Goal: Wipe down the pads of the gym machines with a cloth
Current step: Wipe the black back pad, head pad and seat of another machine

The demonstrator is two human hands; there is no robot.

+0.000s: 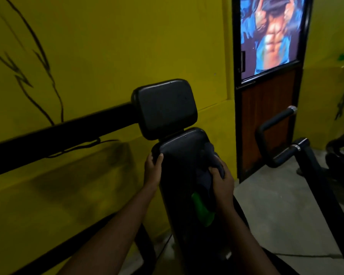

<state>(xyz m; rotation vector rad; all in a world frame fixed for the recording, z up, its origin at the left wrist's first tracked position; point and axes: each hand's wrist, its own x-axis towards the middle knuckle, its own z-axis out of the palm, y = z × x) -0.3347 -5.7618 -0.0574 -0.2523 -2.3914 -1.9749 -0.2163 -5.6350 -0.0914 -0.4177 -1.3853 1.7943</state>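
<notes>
- Cloth (211, 167), dark, is bunched on the long pad (183, 155) under the gripping right hand (221, 180).
- Pad's left edge is clasped by the left hand (152, 168).
- 1 square headrest pad (165, 108) sits above; a black bar (58, 139) crosses left; curved handle (274, 133) stands right.

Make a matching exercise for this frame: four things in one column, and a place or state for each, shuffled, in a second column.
Things:
1. left hand
2. cloth
3. square head pad
4. door

Places or states:
A. right of the pads, set in the yellow wall
B. bunched under the right hand on the long pad
C. holds the long pad's left edge, thumb on top
D. above the long pad, with no hand on it

Pairs: 1-C, 2-B, 3-D, 4-A
</notes>
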